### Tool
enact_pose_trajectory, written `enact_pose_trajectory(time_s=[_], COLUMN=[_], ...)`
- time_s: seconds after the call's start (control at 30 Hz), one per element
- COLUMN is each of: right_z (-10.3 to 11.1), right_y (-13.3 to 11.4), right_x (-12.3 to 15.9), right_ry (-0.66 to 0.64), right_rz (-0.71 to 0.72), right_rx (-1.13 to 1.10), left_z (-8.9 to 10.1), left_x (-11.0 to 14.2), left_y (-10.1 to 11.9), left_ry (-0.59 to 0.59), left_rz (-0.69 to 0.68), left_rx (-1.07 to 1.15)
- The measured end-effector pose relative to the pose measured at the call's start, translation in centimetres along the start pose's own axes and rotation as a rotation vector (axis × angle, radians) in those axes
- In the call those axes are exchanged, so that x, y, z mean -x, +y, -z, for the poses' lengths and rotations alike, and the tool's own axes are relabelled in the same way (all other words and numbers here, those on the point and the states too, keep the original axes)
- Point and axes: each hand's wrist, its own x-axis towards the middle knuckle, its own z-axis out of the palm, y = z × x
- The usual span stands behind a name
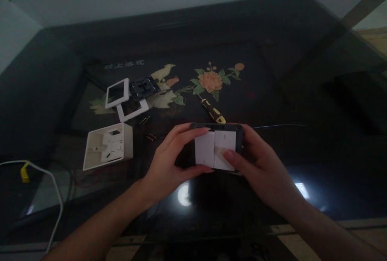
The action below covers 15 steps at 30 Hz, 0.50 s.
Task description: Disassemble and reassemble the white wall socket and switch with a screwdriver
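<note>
The 2-rocker wall switch [215,147] is being held over the worktop [290,92], the left hand [165,162] gripping its left end, the right hand [264,166] grasping its right side and touching 1 rocker [225,139].

Counted out: two hands, one left hand [169,160] and one right hand [266,168], on one switch module [215,146] with two white rockers [204,150]. Far left, two white frames [126,90] and one dark plate [145,88]. Nearer, one white box [128,142]. Right of that, two small groups of screws [151,137], too dim for a sure total. Beyond the hands, one screwdriver [213,110]. Near left, one white cable [57,184] with one yellow tag [24,172].
</note>
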Motion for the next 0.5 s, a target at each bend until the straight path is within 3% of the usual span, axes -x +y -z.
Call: enact_pose_trajectory(time_s=[0.17,0.5], right_z=[0.06,0.12], right_y=[-0.11,-0.07], right_x=[-0.01,0.0], right_ry=[-0.004,0.0], right_rz=[-0.006,-0.017], right_rx=[0.0,0.014], left_z=[-0.06,-0.01], left_x=[0.06,0.18], left_y=[0.19,-0.25], left_ry=[0.0,0.011], left_rz=[0.036,-0.03], left_rx=[0.038,-0.008])
